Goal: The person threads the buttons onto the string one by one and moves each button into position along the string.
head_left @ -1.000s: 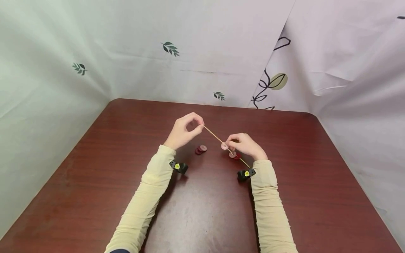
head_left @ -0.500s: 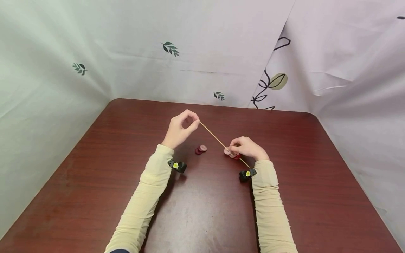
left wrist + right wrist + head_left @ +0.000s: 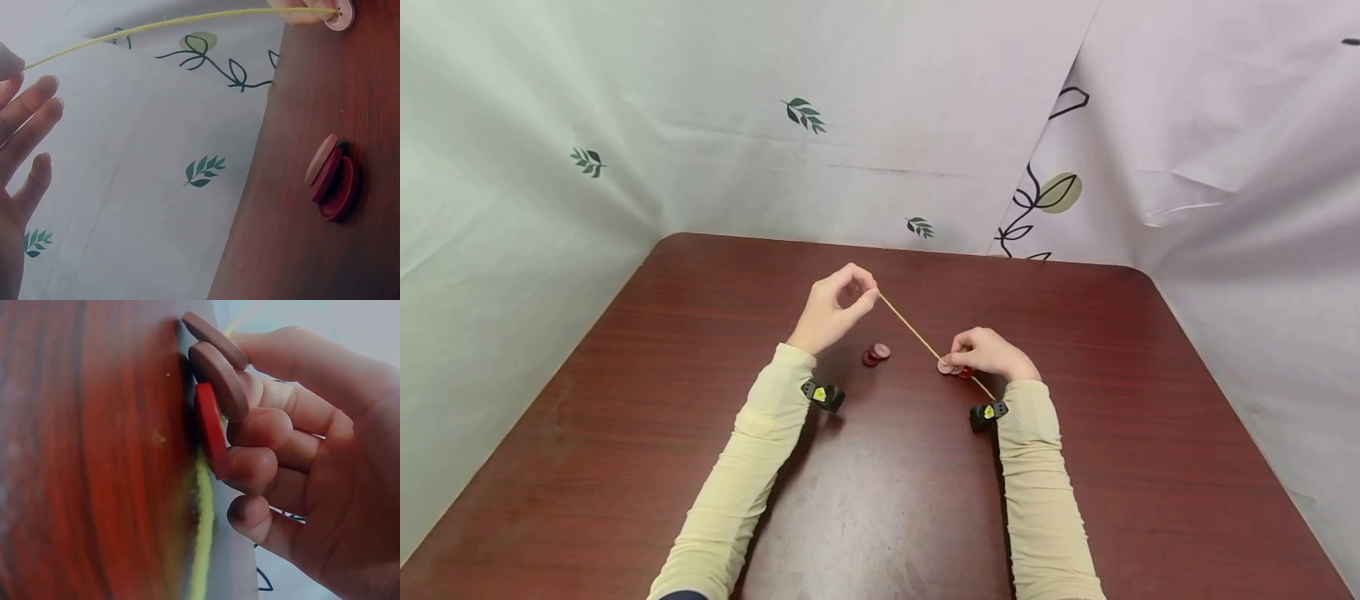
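A yellow cord [image 3: 913,332] slants between my two hands. Its upper end is pinched between thumb and forefinger of my left hand [image 3: 835,310], raised above the table, the other fingers spread in the left wrist view. My right hand [image 3: 991,352], low at the table, pinches a pink button [image 3: 944,367] threaded on the cord. Behind it on the same cord sit a second pink button [image 3: 219,381] and a red button [image 3: 212,431], close against the fingers. Past them the cord runs on toward the right wrist; its far end is hidden.
Several loose buttons, a pink one [image 3: 882,352] leaning on dark red ones [image 3: 870,358], lie on the brown table [image 3: 865,500] between the hands. A pale cloth backdrop [image 3: 722,150] with leaf prints stands behind the table.
My right hand has moved down and slightly right, bringing the front pink button along the cord up to the other two. My left hand drew back left, then returned slightly right.
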`<state>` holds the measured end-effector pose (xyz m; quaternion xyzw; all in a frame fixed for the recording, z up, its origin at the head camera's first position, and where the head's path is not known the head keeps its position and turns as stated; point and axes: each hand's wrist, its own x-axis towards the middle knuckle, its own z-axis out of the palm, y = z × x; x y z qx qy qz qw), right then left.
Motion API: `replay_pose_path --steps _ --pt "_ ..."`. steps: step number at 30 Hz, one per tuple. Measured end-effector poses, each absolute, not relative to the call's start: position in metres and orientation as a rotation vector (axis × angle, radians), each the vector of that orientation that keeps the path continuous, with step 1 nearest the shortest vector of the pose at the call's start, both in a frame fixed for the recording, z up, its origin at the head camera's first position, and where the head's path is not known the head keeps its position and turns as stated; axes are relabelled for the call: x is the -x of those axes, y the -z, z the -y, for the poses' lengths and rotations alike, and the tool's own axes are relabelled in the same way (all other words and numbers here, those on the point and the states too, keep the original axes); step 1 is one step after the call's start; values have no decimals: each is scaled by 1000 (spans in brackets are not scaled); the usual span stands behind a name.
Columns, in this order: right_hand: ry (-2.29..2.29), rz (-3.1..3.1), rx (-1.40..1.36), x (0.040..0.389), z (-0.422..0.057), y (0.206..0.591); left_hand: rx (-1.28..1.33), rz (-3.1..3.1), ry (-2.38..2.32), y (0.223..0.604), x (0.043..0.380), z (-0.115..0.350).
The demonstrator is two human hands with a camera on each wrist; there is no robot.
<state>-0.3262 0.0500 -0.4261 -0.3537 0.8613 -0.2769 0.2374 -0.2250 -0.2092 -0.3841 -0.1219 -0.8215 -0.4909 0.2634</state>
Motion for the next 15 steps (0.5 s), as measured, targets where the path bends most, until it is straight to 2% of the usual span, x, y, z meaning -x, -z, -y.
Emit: replay_pose_path --steps 15 --pt "772 -2405 1026 327 -50 423 405 2247 1313 386 228 205"
